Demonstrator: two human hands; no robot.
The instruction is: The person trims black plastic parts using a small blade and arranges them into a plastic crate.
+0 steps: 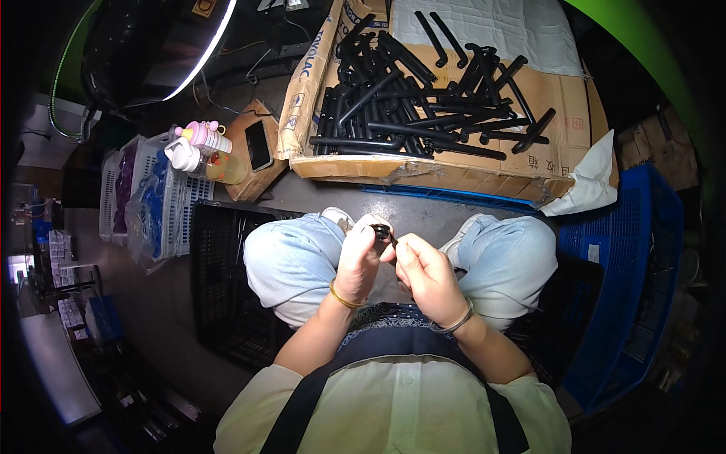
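Observation:
In front of my lap, my left hand is closed around a black tube, whose rounded end shows between thumb and fingers; the rest of it is hidden by the hand. My right hand meets it from the right, fingers pinched at the tube's end. A thin dark piece shows at those fingertips, too small to name. Beyond my hands, a pile of similar black tubes, some with bent ends, lies on a cardboard-lined surface.
At left, a pink-and-white bottle and a phone rest by a white basket. Black crates flank my legs. Blue crates stand at right. A lamp with a bright rim hangs upper left.

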